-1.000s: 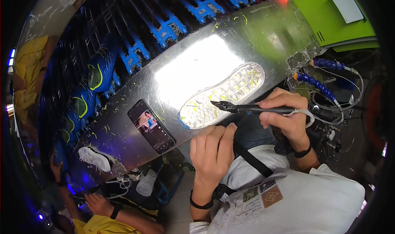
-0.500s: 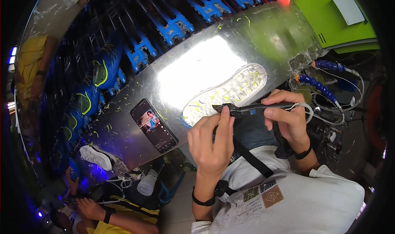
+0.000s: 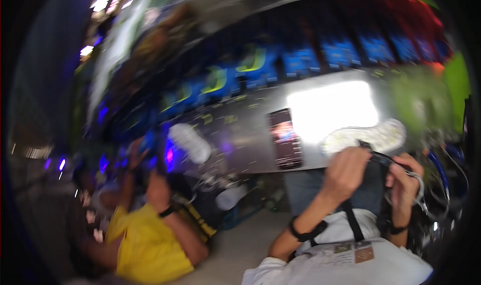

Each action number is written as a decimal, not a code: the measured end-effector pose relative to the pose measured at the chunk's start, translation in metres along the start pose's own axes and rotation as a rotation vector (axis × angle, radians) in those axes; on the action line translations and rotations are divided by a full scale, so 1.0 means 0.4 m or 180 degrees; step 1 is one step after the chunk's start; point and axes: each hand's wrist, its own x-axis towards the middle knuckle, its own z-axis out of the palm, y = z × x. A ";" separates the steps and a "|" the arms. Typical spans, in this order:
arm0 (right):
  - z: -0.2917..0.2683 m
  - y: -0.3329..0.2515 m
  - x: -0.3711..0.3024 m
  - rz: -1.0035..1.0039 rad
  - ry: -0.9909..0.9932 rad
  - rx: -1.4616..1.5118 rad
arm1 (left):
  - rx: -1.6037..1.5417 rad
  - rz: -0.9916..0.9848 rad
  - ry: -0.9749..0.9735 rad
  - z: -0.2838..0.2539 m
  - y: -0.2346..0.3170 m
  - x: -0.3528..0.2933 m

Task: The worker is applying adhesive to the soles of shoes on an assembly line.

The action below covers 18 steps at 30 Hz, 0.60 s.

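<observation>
Both hands (image 3: 373,172) grip a dark tool (image 3: 383,158) over a sole (image 3: 368,137).

Motion blur is smearing the whole head view, so edges everywhere are running soft and no fine detail is holding. A strong white glare (image 3: 331,109) is burning out the middle of the metal table (image 3: 240,134), washing away its surface there (the reflection is the brightest patch in the view). The phone screen (image 3: 284,137) is glowing beside it. Small purple and blue lights are flaring at the left, where the scene is falling into dim shadow. The fisheye is bending straight lines toward the rim, which is fading to black.
</observation>
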 end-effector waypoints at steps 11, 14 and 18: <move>-0.063 0.114 0.064 0.0184 -0.0165 0.0056 | -0.0052 -0.0219 0.0024 -0.023 0.010 -0.024; -0.040 0.105 0.058 0.0111 -0.0201 0.0010 | 0.0173 -0.0165 0.0199 -0.045 0.016 -0.027; -0.001 0.077 0.034 0.0111 -0.0253 -0.0081 | 0.0369 0.0111 0.0182 -0.072 0.024 -0.030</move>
